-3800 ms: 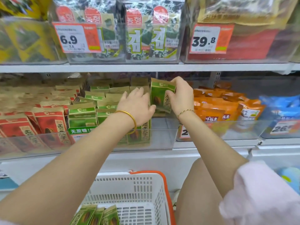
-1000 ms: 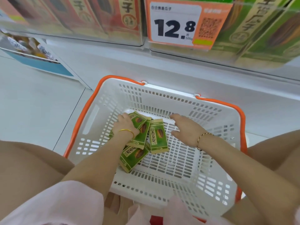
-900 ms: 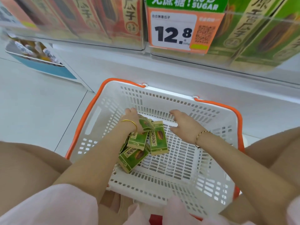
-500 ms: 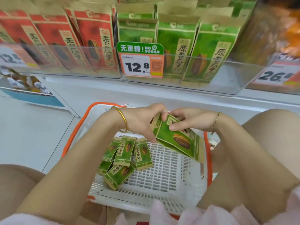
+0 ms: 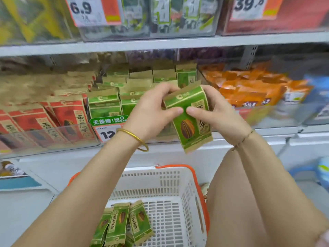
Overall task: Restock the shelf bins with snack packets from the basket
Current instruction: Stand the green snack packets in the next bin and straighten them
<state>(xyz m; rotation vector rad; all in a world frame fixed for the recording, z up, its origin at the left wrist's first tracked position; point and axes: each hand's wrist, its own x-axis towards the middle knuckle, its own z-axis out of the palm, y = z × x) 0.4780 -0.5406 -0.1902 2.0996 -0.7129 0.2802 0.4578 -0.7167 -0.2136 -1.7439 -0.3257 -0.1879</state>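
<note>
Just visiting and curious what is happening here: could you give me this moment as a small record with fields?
Held item: green paper snack packet with a seed picture, tilted, before the shelf
Left hand: grips the packet's left side
Right hand: grips its right side
Basket: white slotted plastic basket with orange rim, holding more green packets
Likely target: clear shelf bin of matching packets
Neighbours: red packets left, orange packets right

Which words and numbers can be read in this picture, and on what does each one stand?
"6.9": left price tag, upper shelf.
"39.8": right price tag, upper shelf.
"无蔗糖! NO SUGAR": green sign.
"12": white tag beneath; left wrist hides the rest.
"香瓜子": red packets.
Too blurred: green packets, orange packets.
</note>
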